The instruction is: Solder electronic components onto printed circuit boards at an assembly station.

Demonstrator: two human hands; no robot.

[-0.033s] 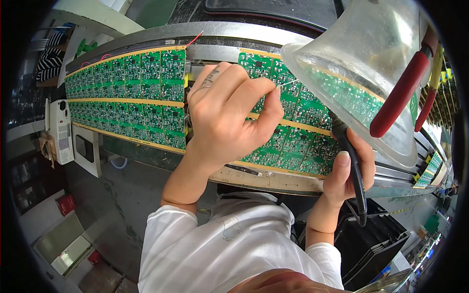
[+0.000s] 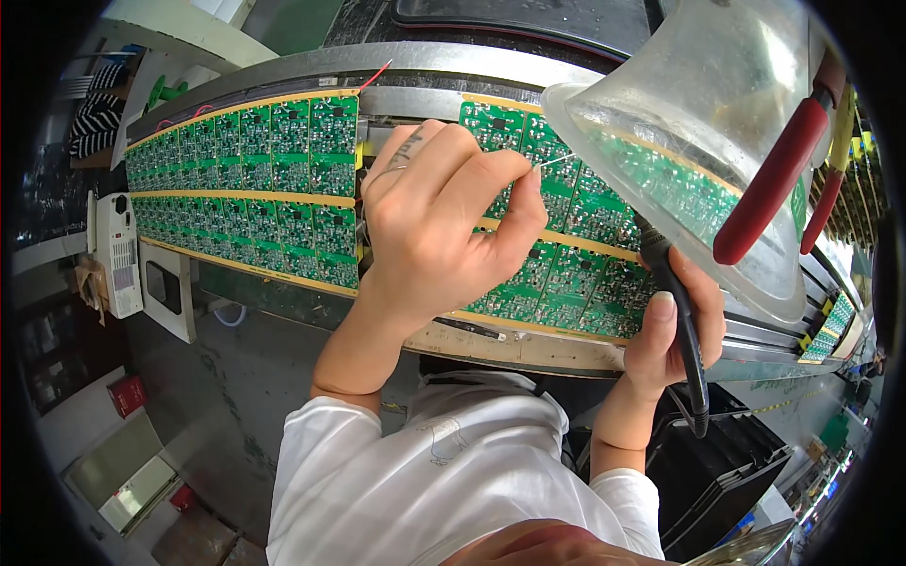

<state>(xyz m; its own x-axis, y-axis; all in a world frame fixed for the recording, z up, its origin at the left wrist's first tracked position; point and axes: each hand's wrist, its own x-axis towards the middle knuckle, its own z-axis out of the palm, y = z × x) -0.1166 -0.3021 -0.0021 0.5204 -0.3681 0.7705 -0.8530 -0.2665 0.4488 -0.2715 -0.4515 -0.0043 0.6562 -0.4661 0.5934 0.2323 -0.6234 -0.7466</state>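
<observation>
My left hand [image 2: 439, 222] is closed over a green circuit board panel [image 2: 495, 124], thumb and forefinger pinching a thin silvery solder wire [image 2: 559, 159]. The wire's free end points right, toward the rim of a clear plastic funnel-shaped hood [image 2: 698, 71]. Beneath that hood's edge, my right hand [image 2: 651, 354] grips a soldering iron [image 2: 673, 283] by its black handle, its cable curving down past the wrist. The iron's tip is hard to make out against the panel. A second panel [image 2: 283, 141] of several joined boards lies left of my left hand.
Red-handled pliers [image 2: 774, 179] hang in front of the hood at the right. Metal rails [image 2: 415, 57] border the panels on the far side. A dark tray [image 2: 528, 24] sits beyond them. Black crates [image 2: 727, 472] stand below the bench at the right.
</observation>
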